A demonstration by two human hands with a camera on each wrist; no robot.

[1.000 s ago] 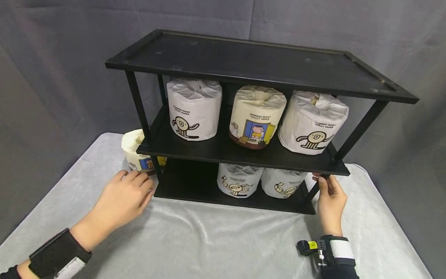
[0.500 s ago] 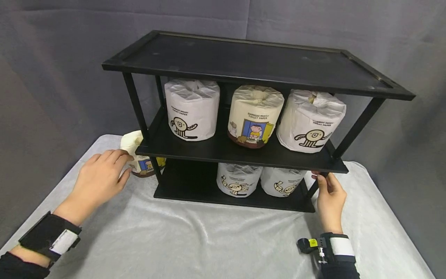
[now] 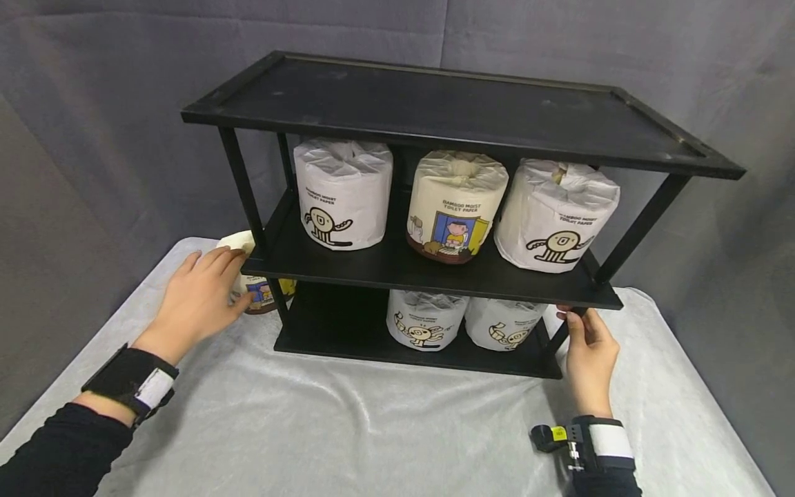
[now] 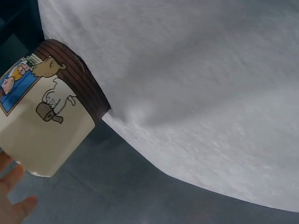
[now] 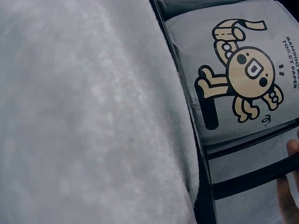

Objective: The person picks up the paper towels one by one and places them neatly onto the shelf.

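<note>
A cream toilet paper roll (image 3: pixel 259 297) with a coloured cartoon print stands on the cloth, just outside the left end of a black shelf rack (image 3: pixel 397 276). My left hand (image 3: pixel 201 297) is at that roll with fingers spread, covering part of it. In the left wrist view the fingertips (image 4: pixel 16 175) are right at the top edge of the roll (image 4: pixel 51 135), thumb apart. My right hand (image 3: pixel 591 362) grips the rack's front right post (image 3: pixel 557 340) under the middle shelf. The right wrist view shows fingers (image 5: pixel 284 196) on both sides of the post (image 5: pixel 252 176).
Two white rolls (image 3: pixel 349 197) (image 3: pixel 557 217) and a cream one (image 3: pixel 456 207) stand on the middle shelf. Below, two more white rolls (image 3: pixel 425 321) (image 3: pixel 504 326) sit toward the right of the bottom shelf. A grey cloth (image 3: pixel 373 435) covers the table.
My left hand has moved from in front of the rack's left post, first leftward, then up and right onto the cream roll. The right hand stays on the post.
</note>
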